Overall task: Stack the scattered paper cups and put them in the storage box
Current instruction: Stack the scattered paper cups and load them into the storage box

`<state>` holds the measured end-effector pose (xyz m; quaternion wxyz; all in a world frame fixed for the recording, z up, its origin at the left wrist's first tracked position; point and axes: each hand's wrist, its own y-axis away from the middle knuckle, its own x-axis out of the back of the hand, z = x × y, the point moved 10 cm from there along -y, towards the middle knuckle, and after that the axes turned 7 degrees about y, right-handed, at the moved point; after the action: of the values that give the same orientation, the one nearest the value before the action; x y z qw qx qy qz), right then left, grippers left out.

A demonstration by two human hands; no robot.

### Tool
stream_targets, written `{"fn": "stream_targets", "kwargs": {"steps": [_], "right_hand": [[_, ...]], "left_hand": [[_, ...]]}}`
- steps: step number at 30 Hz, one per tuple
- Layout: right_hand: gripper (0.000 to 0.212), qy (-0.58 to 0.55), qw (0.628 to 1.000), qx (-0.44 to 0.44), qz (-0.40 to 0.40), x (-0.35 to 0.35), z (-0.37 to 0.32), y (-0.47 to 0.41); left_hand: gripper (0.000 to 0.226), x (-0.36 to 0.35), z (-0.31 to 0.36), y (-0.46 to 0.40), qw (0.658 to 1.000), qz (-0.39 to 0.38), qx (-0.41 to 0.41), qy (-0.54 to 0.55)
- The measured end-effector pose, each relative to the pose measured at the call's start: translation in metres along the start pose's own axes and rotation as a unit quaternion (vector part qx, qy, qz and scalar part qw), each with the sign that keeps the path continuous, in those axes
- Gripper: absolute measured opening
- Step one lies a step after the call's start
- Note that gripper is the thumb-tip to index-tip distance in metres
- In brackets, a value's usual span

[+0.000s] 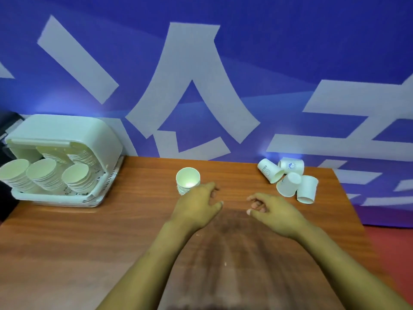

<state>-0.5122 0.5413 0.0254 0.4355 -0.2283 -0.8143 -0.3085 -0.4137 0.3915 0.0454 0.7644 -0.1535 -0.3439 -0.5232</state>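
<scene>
Fingers of both the left hand (199, 205) and right hand (271, 210) are loosely curled, nothing held; stacked cups (187, 181) touch left fingers; scattered cups (290, 180) beyond the right fingers probably must be gathered next.

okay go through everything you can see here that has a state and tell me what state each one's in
Storage box: open, holding stacks of cups.
Upright cup stack: standing, mouth up, beside the left hand.
Scattered cups: unstacked, some tipped, some upside down.
Left hand: empty, fingers relaxed.
Right hand: empty, fingers loosely curled.
</scene>
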Motion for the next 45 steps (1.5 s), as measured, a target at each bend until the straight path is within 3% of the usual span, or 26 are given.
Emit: {"fn": "stream_targets", "kwargs": {"steps": [7, 15, 21, 27, 32, 45], "right_hand": [[0.029, -0.024, 1.000, 0.010, 0.005, 0.033, 0.074, -0.007], [0.034, 0.001, 0.999, -0.034, 0.005, 0.072, 0.199, -0.028], [0.048, 0.012, 0.999, -0.032, 0.005, 0.084, 0.247, -0.068], [0.065, 0.004, 0.996, -0.092, 0.006, 0.072, 0.304, -0.102], [0.074, -0.006, 0.991, -0.130, -0.023, 0.048, 0.326, -0.120], [0.063, -0.165, 0.971, -0.172, 0.004, 0.018, 0.336, -0.126]], "left_hand": [[0.038, -0.045, 0.051, -0.031, 1.000, 0.011, 0.005, -0.012], [0.051, -0.142, 0.101, -0.089, 0.995, -0.046, 0.022, -0.085], [0.063, -0.180, 0.114, -0.139, 0.990, -0.072, 0.033, -0.119], [0.071, -0.220, 0.138, -0.188, 0.993, -0.055, 0.010, -0.108], [0.080, -0.251, 0.132, -0.218, 0.982, -0.080, 0.053, -0.163], [0.052, -0.284, 0.115, -0.223, 0.980, -0.119, 0.097, -0.127]]}}
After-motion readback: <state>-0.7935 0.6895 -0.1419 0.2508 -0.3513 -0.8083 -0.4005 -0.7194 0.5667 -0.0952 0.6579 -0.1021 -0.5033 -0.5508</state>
